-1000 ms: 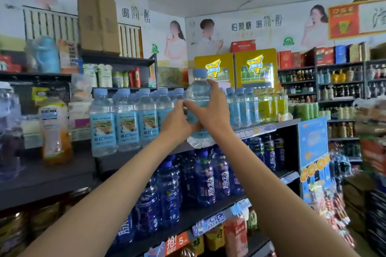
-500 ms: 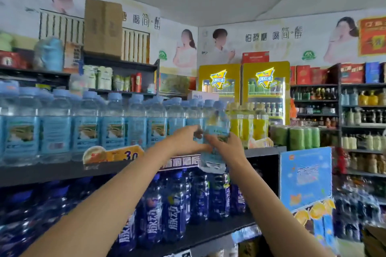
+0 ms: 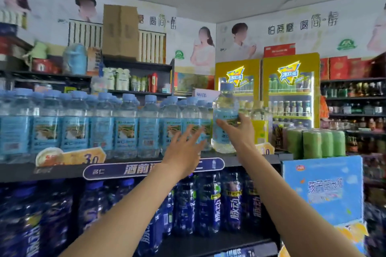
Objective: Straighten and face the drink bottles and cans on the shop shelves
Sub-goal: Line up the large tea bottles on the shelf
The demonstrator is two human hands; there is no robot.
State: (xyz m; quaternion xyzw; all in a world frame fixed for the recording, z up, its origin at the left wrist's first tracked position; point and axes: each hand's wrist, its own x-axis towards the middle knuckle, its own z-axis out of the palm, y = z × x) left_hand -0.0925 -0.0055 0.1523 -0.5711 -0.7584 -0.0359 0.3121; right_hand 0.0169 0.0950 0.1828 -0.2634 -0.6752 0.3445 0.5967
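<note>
The right hand (image 3: 240,133) is gripping a water bottle (image 3: 224,119), fingers curled round it, at the row's right end on the shelf (image 3: 246,157). The left hand (image 3: 184,148), fingers spread, is reaching alongside. Next, probably, turning the label forward.

Both forearms are bare up to the frame's lower edge, with no sleeve showing. The left hand (image 3: 183,148) and right hand (image 3: 240,133) wear no gloves.
</note>
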